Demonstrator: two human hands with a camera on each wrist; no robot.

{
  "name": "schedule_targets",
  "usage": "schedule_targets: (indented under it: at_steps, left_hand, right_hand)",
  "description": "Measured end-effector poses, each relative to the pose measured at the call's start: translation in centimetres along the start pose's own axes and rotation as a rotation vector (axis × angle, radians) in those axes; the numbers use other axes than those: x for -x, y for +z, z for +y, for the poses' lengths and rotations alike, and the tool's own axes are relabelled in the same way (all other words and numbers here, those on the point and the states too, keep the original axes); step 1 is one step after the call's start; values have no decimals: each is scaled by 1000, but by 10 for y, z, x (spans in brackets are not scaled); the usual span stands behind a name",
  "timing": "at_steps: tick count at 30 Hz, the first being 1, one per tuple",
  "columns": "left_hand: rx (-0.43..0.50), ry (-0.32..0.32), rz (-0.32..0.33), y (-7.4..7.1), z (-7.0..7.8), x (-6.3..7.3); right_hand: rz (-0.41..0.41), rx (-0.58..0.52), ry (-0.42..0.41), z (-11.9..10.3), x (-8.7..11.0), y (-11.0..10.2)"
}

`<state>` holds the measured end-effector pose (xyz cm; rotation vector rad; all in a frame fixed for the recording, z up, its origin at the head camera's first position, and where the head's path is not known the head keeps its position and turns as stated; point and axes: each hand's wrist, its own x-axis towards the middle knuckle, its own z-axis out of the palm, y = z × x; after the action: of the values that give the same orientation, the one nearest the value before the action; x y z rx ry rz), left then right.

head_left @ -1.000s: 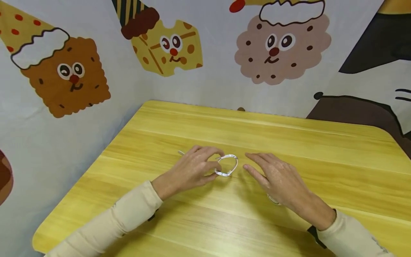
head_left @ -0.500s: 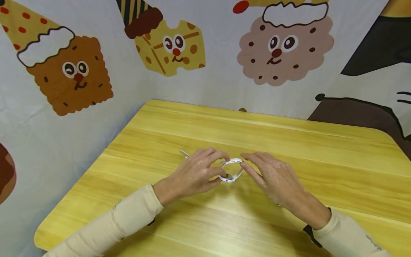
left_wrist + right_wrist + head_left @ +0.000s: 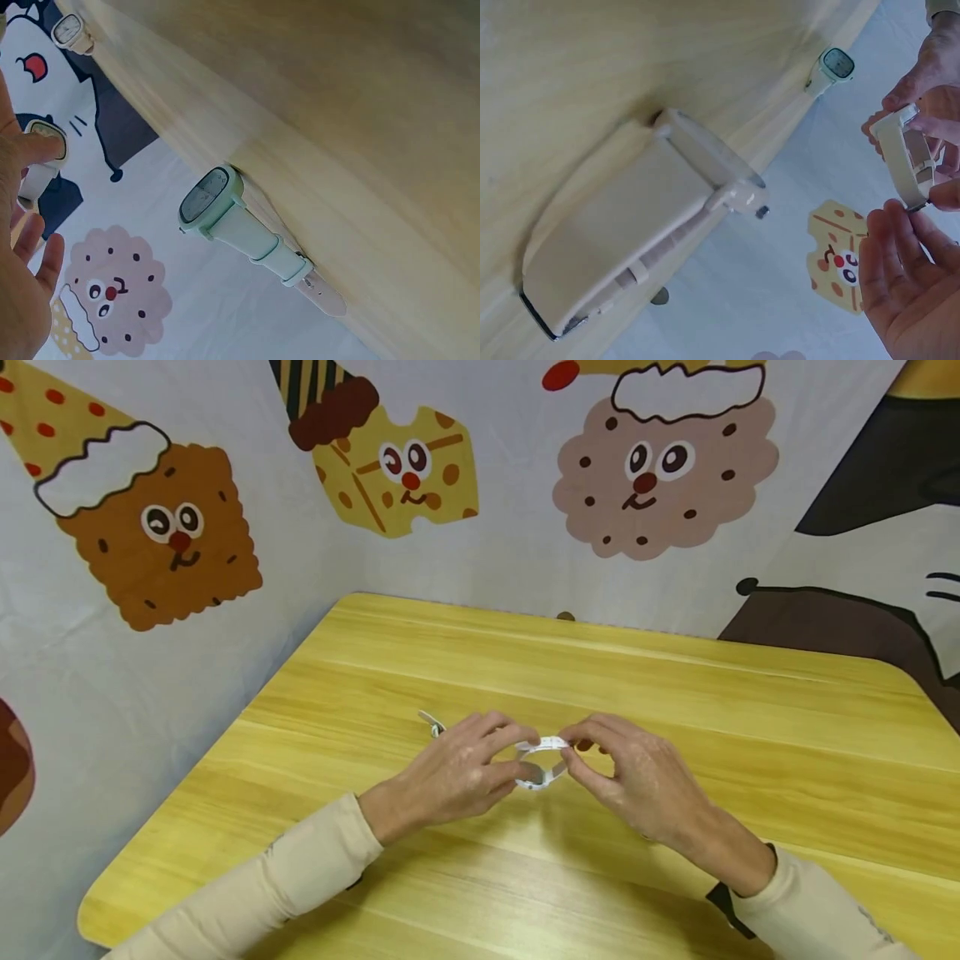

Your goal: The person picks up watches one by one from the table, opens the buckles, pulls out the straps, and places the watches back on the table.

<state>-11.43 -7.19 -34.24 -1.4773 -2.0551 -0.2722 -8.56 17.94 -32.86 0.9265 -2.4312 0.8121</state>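
Observation:
A white wristwatch (image 3: pixel 534 782) with its strap closed into a loop is held between both hands above the table. My left hand (image 3: pixel 461 768) grips it by the case, thumb on the watch face (image 3: pixel 49 135) in the left wrist view. At the strap's buckle end, my right hand (image 3: pixel 637 768) pinches the strap (image 3: pixel 898 161) between thumb and fingers. A mint-green wristwatch (image 3: pixel 240 225) lies beside the left hand, mostly hidden behind it in the head view. Near the right wrist is a beige wristwatch (image 3: pixel 630 225), almost covered by that hand in the head view.
The light wood table (image 3: pixel 450 652) has rounded corners. White cloth (image 3: pixel 510 552) printed with cartoon biscuits and cheese hangs along its back and left sides.
My right hand has come in from the right, and its thumb and fingers now pinch the white watch's strap. The left hand shifted slightly right with the watch, whose loop has tilted.

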Motion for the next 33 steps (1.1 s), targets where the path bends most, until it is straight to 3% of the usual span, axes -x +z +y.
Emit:
schedule_targets:
  at_steps: [8,19,27,33]
  left_hand:
    - [-10,27,10,1,0,1]
    - [194,42,126,-5,-7,-1]
    - [346,-114,195,-4,-4,-7]
    - [339,-127,175,-5,-3,-10]
  right_hand:
    - [5,-55,-22,-2,0,1]
    - [-29,-263,-63,-8,-1,-4]
    - [-20,-264,-83,-11,0,-5]
    - [-19,-261,-72,-14,0,-8]
